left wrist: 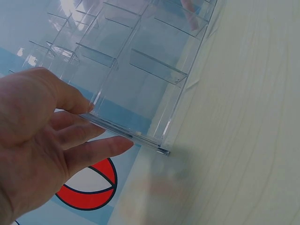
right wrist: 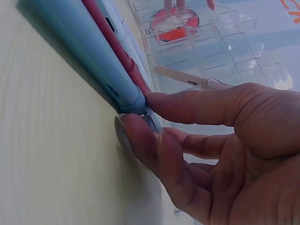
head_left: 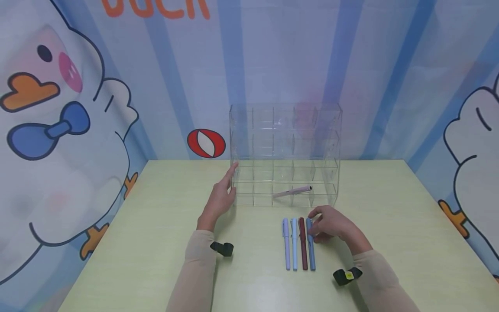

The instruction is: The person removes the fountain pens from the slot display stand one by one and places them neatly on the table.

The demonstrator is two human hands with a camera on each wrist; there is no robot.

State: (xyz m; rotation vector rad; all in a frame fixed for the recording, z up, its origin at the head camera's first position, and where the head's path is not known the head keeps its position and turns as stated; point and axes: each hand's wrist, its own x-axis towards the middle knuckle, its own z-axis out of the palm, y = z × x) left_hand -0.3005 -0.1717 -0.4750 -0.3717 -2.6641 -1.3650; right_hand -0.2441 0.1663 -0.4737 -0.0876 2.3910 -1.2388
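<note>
A clear acrylic rack [head_left: 282, 173] with rows of compartments stands upright on the table. My left hand [head_left: 219, 197] holds its left side panel, thumb at the front edge and fingers along the outer face [left wrist: 93, 145]. In front of the rack, a lilac pen [head_left: 286, 247], a light blue pen [head_left: 294, 247], a dark red pen [head_left: 303, 247] and a grey-blue pen [head_left: 311, 253] lie side by side. At the far, capped end of the grey-blue pen, my right hand [head_left: 331, 223] pinches it between thumb and fingertips. Another pale lilac pen [head_left: 292, 192] lies slanted in the rack's bottom row.
The pale wooden table [head_left: 167, 242] meets a printed cloth backdrop [head_left: 187, 78] with ducks and blue stripes, close behind the rack. Black wrist cameras [head_left: 222, 248] are worn on both sleeved forearms.
</note>
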